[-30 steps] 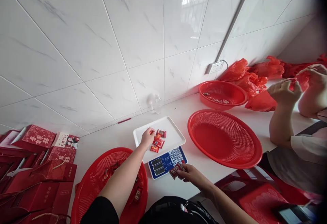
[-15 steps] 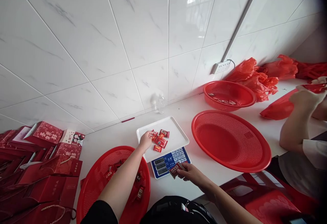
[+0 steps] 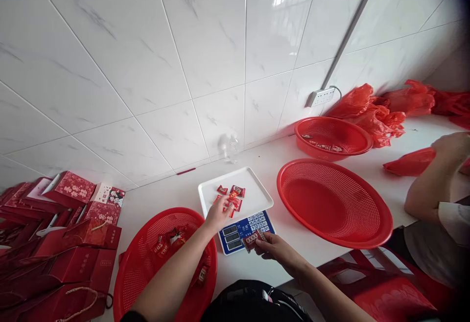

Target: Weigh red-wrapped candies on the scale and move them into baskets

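Observation:
A white weighing tray (image 3: 259, 196) sits on a digital scale (image 3: 240, 234) with a blue keypad panel. Several small red candy packets (image 3: 238, 192) lie loose on the tray. My left hand (image 3: 217, 213) reaches over the tray's near left side, its fingers apart among the packets and partly covering them. In front of the scale, my right hand (image 3: 270, 247) is closed on a few dark red and brown wrapped candies (image 3: 252, 240). Under my left forearm stands a red perforated basket (image 3: 128, 263) holding more wrapped candies (image 3: 161, 248).
A large red basket (image 3: 330, 204) is to the right, with a smaller basket (image 3: 332, 133) holding some packets behind it. Red plastic bags (image 3: 370, 116) lie along the wall. Red gift boxes (image 3: 77, 243) crowd the left. At far right is another person's arm (image 3: 426, 185).
My left hand has moved right and nearer over the tray, uncovering a packet at its left. The right hand stays about where it was. The other person's arm has shifted.

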Motion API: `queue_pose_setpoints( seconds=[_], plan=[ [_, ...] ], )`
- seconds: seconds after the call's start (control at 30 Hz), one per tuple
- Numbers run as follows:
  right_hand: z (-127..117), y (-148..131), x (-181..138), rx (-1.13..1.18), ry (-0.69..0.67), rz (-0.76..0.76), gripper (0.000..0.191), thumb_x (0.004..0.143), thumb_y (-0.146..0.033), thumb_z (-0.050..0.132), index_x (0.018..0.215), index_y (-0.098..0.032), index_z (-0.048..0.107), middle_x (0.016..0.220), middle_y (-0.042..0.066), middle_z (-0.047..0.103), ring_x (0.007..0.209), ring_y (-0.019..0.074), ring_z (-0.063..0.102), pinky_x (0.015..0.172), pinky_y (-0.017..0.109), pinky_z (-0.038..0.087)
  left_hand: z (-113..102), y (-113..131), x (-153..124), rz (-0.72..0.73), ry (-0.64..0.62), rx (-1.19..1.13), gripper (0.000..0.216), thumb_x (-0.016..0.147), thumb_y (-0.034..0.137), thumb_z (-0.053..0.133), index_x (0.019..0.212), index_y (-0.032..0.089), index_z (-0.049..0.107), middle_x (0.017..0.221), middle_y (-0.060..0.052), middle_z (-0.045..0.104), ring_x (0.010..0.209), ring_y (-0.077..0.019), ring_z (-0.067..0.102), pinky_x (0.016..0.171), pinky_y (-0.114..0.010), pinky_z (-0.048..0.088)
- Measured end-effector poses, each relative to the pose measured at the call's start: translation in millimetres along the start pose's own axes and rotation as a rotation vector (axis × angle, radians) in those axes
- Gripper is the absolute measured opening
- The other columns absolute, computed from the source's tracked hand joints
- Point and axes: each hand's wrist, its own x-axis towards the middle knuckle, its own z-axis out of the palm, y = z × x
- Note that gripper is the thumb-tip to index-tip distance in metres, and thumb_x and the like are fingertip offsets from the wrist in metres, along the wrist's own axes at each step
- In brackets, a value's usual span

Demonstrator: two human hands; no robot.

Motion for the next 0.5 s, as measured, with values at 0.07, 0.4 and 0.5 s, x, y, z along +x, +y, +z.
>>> queue_pose_setpoints(
  seconds=[0.07,0.4,0.5],
  plan=[
    [8,-6,2,0.074,-0.005,-0.006,0.036,0.072,-0.051,0.061,0.084,-0.017,0.060,0.076,0.001,0.062,0.071,0.0123,0.054,0.068,0.027,0.038,8,5,-27,0.015,-0.175,-0.112,0.043,0.082,0.044,0.049,0.117,0.020,0.052,0.106,-0.009,0.062,0.098,-0.0192,0.058,0.084,-0.032,0.047],
    [13,-36,61,0.255,0.153,0.003,0.022,0.072,-0.037,0.066,0.085,-0.019,0.063,0.090,0.005,0.068,0.077,0.0143,0.062,0.069,0.026,0.048,-13,-58,-112,-0.255,0.313,-0.355,0.047,0.075,0.050,0.053,0.107,0.016,0.056,0.093,-0.009,0.064,0.087,-0.0201,0.063,0.077,-0.034,0.050],
    [12,-45,69,0.243,0.128,0.067,0.038,0.072,-0.033,0.068,0.107,-0.021,0.057,0.111,0.008,0.064,0.088,0.0176,0.063,0.072,0.028,0.050,-30,-89,-129,-0.354,0.432,-0.345,0.047,0.070,0.052,0.056,0.101,0.016,0.058,0.095,-0.009,0.065,0.090,-0.0218,0.063,0.079,-0.035,0.050]
  ],
)
